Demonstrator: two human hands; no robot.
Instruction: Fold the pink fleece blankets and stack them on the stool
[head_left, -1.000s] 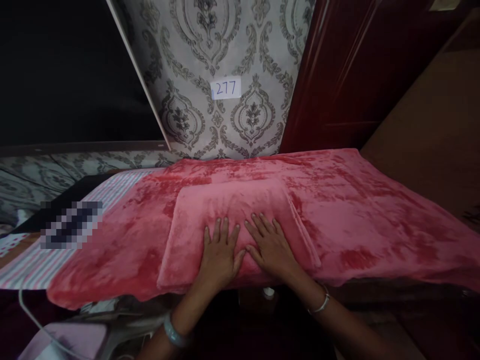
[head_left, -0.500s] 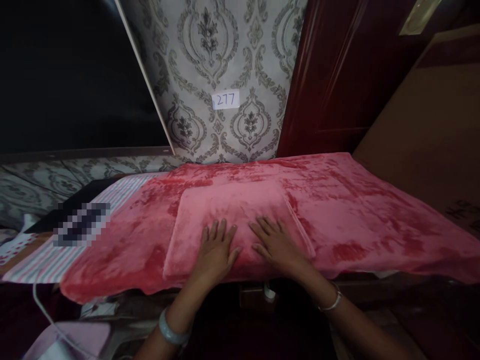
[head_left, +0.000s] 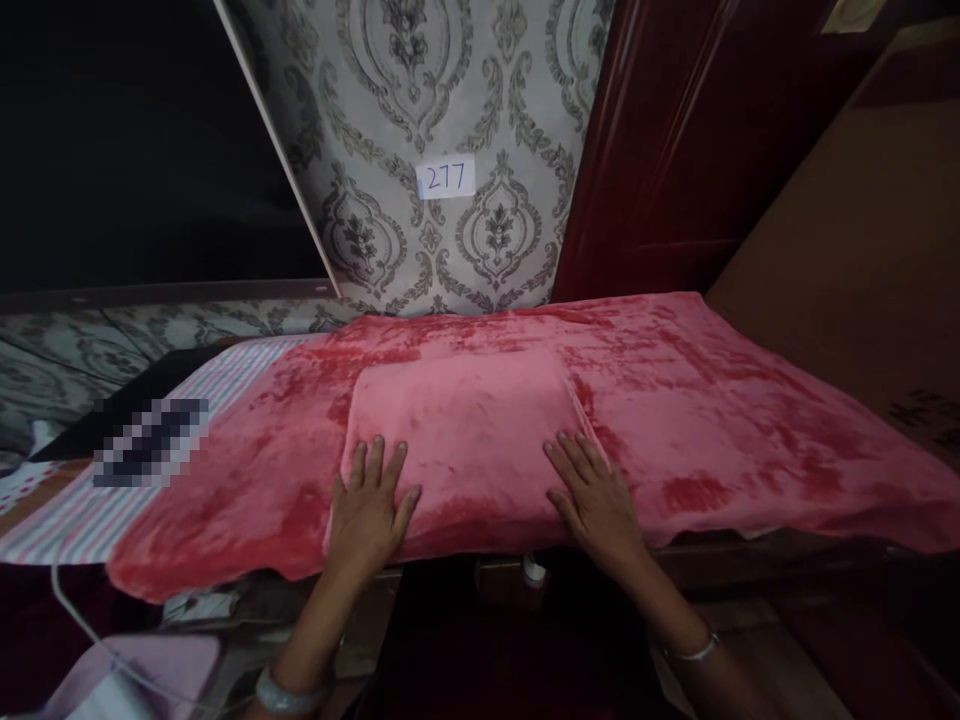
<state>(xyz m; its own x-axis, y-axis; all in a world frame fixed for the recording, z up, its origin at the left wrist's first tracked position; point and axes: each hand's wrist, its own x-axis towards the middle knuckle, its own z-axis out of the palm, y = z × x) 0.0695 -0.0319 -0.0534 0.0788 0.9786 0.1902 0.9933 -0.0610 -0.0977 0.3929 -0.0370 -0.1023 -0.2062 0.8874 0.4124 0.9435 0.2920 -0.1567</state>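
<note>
Two hands of yours are palm-down on the work: L hand [head_left: 367, 522] on the near L part, R hand [head_left: 600, 508] on the near R part. L fingers: straight, slightly spread w/ narrow gaps, thumb angled out toward the middle. R fingers: same, lightly spread, thumb pointing inward; nothing pinched on either side. Can't tell how hard you're pressing.

Under your fingers & filling the gap btwn your thumbs: the folded rect. of pink plush fabric [head_left: 465, 425], lying flat, its far edge beyond your fingertips. Your L hand overlaps its L edge, your R hand its R edge, where stacked layers show just past your R fingertips.

Beneath it, spreading out to both sides of your fingers: a big pink-red plush blanket [head_left: 720, 410], w/ darker brushed patches. Well L of your L fingers: a white cloth w/ blue & pink stripes [head_left: 112, 520], w/ a pixelated dark obj. [head_left: 150, 440] on it, details n/a. Straight ahead of your fingertips, up on the grey damask-patterned wall [head_left: 367, 230]: a white paper label marked "277" [head_left: 446, 177]. Far R of your R fingers: a brown cardboard box [head_left: 847, 250].
</note>
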